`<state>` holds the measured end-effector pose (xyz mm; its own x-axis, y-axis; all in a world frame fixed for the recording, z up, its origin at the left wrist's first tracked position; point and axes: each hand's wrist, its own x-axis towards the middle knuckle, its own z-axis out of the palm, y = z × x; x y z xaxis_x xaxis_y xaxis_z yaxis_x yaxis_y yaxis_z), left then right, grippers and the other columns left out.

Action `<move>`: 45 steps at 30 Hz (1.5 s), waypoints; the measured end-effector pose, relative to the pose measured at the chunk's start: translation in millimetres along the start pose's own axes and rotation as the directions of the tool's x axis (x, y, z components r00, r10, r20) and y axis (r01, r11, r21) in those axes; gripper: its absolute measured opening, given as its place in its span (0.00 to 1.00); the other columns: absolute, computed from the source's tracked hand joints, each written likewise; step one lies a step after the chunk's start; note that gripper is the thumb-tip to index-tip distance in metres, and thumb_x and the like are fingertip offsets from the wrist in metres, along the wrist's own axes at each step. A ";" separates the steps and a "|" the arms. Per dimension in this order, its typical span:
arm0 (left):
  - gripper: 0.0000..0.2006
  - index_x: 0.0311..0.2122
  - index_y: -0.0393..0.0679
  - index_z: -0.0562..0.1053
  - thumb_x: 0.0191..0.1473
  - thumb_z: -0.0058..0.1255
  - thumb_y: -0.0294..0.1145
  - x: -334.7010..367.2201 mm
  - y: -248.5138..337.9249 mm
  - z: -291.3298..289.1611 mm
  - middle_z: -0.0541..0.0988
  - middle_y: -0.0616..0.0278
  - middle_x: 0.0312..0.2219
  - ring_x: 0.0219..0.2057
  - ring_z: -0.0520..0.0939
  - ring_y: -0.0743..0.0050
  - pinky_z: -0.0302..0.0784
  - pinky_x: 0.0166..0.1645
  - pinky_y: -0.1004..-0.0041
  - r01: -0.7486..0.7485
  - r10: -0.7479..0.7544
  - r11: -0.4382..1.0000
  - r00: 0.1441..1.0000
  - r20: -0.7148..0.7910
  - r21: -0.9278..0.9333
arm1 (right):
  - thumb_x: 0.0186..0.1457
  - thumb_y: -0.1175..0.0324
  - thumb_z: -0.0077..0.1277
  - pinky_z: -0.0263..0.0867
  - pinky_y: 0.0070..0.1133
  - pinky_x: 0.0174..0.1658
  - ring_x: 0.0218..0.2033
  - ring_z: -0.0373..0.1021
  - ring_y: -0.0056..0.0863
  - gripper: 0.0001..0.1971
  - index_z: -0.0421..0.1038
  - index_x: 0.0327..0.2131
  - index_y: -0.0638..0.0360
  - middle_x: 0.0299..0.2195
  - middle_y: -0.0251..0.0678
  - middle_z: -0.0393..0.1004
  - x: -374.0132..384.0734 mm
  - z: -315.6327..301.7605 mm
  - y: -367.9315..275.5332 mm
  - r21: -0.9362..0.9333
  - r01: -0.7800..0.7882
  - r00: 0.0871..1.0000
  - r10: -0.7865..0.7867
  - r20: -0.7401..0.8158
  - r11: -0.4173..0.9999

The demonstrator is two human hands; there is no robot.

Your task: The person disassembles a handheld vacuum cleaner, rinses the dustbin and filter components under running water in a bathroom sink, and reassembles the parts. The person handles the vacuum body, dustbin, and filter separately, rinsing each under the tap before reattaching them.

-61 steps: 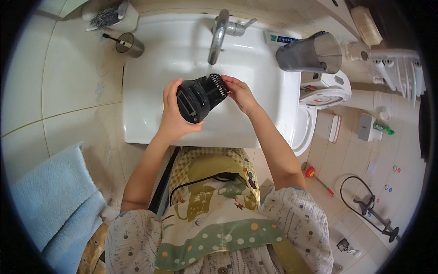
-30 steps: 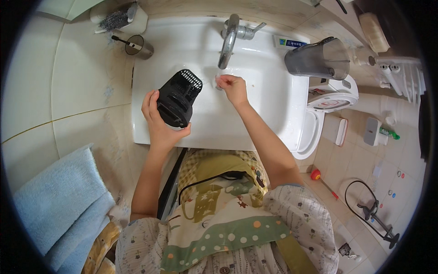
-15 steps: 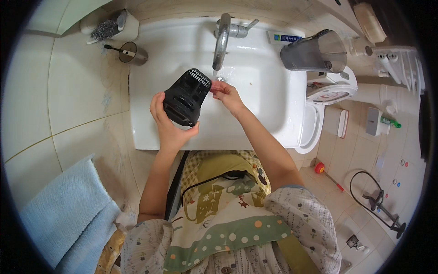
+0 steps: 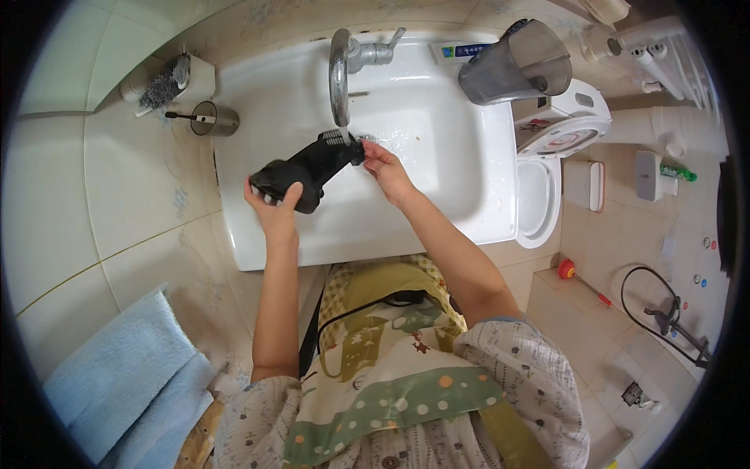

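Note:
Over the white sink (image 4: 461, 211), a black plastic part (image 4: 308, 168) with a small slotted grille at one end slants up to the right, its grille under the chrome tap (image 4: 340, 86). Water runs from the spout onto that end. My left hand (image 4: 273, 211) grips the wider lower end, thumb on the near side and fingers round the left. At the narrow end, the fingers of my right hand (image 4: 384, 170) are pinched on the tip of the part. The drain (image 4: 369, 139) lies partly behind it.
A see-through grey tank (image 4: 519, 66) and a toothpaste tube (image 4: 461, 51) lie on the sink's back right corner. A cup with a toothbrush (image 4: 215, 119) stands at the left edge. The toilet (image 4: 539, 199) is to the right; a blue towel (image 4: 129, 375) hangs lower left.
The black part has been turned and tilted, its grille end brought under the tap's stream. My left hand has shifted down its wide end; my right hand stays at the narrow end.

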<state>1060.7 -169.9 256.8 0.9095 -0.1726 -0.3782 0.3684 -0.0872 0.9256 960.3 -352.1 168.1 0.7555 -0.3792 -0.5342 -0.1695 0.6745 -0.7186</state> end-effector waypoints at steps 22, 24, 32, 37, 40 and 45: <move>0.39 0.56 0.50 0.58 0.41 0.61 0.53 -26.0 -11.0 -22.6 0.60 0.57 0.52 0.52 0.66 0.46 0.61 0.54 0.41 0.557 -0.598 0.748 0.802 -0.002 -0.360 | 0.49 0.73 0.57 0.67 0.18 0.40 0.34 0.70 0.21 0.15 0.73 0.42 0.64 0.35 0.35 0.75 30.2 20.1 4.9 -0.083 0.034 0.988 -0.047 -0.148 0.996; 0.40 0.56 0.49 0.58 0.40 0.61 0.54 -32.3 -3.8 -17.2 0.60 0.56 0.52 0.52 0.65 0.45 0.61 0.55 0.41 0.583 -0.605 0.729 0.794 0.062 -0.359 | 0.50 0.74 0.57 0.67 0.18 0.39 0.32 0.71 0.20 0.12 0.74 0.39 0.66 0.33 0.33 0.76 37.5 20.0 2.0 -0.170 0.010 0.974 -0.048 -0.220 0.985; 0.41 0.56 0.49 0.56 0.39 0.62 0.53 -32.7 -5.6 -12.5 0.59 0.52 0.52 0.53 0.63 0.45 0.59 0.56 0.38 0.586 -0.619 0.667 0.780 0.096 -0.460 | 0.49 0.72 0.60 0.68 0.18 0.34 0.28 0.71 0.19 0.09 0.76 0.35 0.65 0.29 0.33 0.77 34.2 20.6 -14.9 0.043 -0.031 0.996 0.034 -0.080 0.999; 0.44 0.59 0.50 0.49 0.41 0.63 0.42 -39.9 5.1 -5.7 0.57 0.50 0.54 0.55 0.60 0.47 0.63 0.55 0.43 0.441 -0.476 0.839 0.879 -0.035 -0.319 | 0.54 0.68 0.56 0.66 0.16 0.36 0.30 0.69 0.17 0.09 0.77 0.34 0.65 0.30 0.30 0.77 35.1 3.9 -10.0 -0.228 -0.035 0.993 0.007 -0.122 0.973; 0.52 0.61 0.50 0.41 0.37 0.66 0.30 -30.0 -17.2 -20.8 0.57 0.52 0.54 0.56 0.61 0.54 0.70 0.52 0.53 0.056 -0.056 0.998 0.998 0.003 0.037 | 0.56 0.64 0.53 0.65 0.16 0.39 0.34 0.69 0.16 0.13 0.76 0.37 0.65 0.34 0.28 0.77 19.9 10.7 -17.0 -0.206 -0.093 0.996 0.092 -0.013 0.974; 0.53 0.61 0.49 0.43 0.32 0.66 0.27 -38.0 13.9 -18.4 0.55 0.53 0.54 0.55 0.61 0.57 0.63 0.57 0.61 -0.110 0.082 0.985 0.976 0.204 0.132 | 0.54 0.61 0.56 0.64 0.19 0.41 0.36 0.68 0.16 0.15 0.74 0.40 0.63 0.35 0.28 0.75 6.8 13.9 -35.1 -0.079 -0.200 0.980 0.198 -0.026 0.977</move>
<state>1034.8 -146.5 284.3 0.8781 -0.3755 -0.2966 0.2373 -0.1966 0.9513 980.1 -369.5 195.9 0.6904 -0.2542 -0.6773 -0.3665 0.6843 -0.6304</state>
